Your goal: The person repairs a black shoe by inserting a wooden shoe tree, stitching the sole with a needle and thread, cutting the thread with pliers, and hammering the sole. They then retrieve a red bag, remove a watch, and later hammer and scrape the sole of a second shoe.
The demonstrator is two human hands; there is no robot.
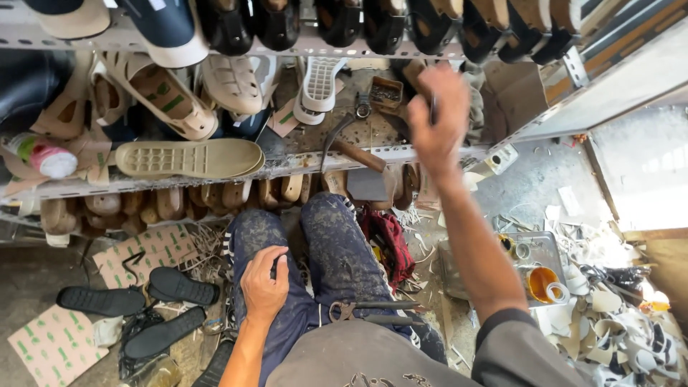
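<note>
head view: the right hand (436, 118) is raised to the grey metal shelf (215, 175), fingers pinched shut on a thin dark tool (433, 109) of which only a sliver shows, so i cannot tell its kind. just beside it sit a small brown box of tacks (387, 92) and a wooden-handled hammer (352, 152). the left hand (264, 283) rests on the stained blue trouser knee (258, 236), fingers curled around something small and dark. metal pincers (358, 309) lie on the lap. keeping the raised wrist steady and moving slowly near the box would be wise, lest tacks spill.
</note>
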